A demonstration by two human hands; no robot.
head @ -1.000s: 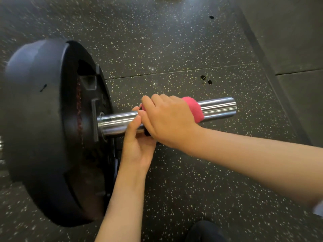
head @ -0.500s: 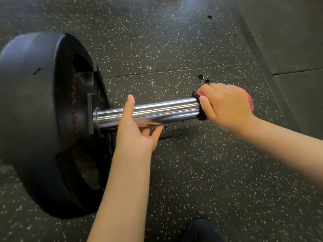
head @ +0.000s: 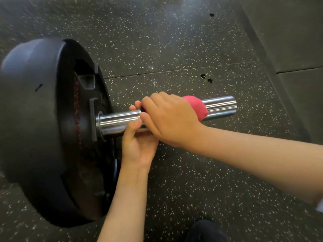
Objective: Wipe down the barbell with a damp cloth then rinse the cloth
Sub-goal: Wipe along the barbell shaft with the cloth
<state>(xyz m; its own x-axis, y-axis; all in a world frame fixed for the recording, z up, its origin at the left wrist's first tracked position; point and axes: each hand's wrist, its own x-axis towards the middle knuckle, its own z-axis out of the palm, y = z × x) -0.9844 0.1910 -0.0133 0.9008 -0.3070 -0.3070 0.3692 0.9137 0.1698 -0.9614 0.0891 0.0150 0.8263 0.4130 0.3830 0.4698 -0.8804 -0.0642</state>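
Note:
The barbell's shiny steel sleeve (head: 120, 118) sticks out to the right from black weight plates (head: 40, 130) standing on the floor. My right hand (head: 167, 117) grips a pink cloth (head: 196, 107) wrapped round the middle of the sleeve; the cloth shows at the heel of the hand. My left hand (head: 138, 144) cups the sleeve from below, just left of the right hand, thumb on the near side and fingertips showing over the top. The sleeve's bare end (head: 222, 106) pokes out to the right.
The floor is dark speckled rubber matting (head: 192, 172) with a seam behind the bar. A plain grey mat (head: 288, 32) lies at the right. Two small dark spots (head: 206, 78) mark the floor behind the sleeve. A dark shoe tip (head: 206, 231) shows at the bottom.
My right hand slid the pink cloth from the sleeve's outer end back left to its middle. My left hand stayed under the sleeve and curled round it again.

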